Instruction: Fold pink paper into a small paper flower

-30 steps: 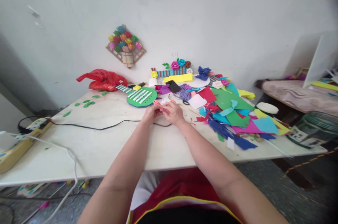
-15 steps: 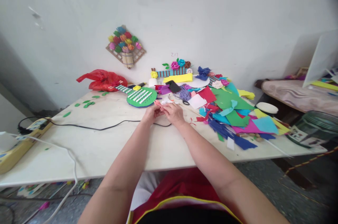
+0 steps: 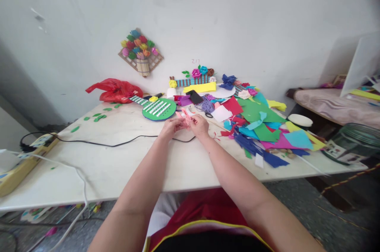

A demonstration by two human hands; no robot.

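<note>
Both hands meet over the middle of the table, fingers closed on a small strip of pink crepe paper [image 3: 186, 116]. My left hand [image 3: 171, 127] pinches its left side. From the right, my right hand [image 3: 198, 126] grips the other side, with the pink ends standing up between the fingers. Just beyond lies a green paper guitar [image 3: 159, 109] with white strips and a small yellow flower [image 3: 153, 99] at its upper left edge. Dark scissor handles [image 3: 209, 115] lie to the right of my right hand. The fingers partly cover the strip.
Coloured paper sheets [image 3: 261, 111] and scraps spread over the right side. A black phone [image 3: 194, 97] and purple yarn [image 3: 208, 105] lie behind my hands. A black cable [image 3: 113, 145] crosses to a power strip [image 3: 29, 161]. A glass jar [image 3: 353, 145] stands at the right edge.
My hands have drawn slightly apart, the right one moving right. The pink strip has opened out, and more of it now stands up between the fingers.
</note>
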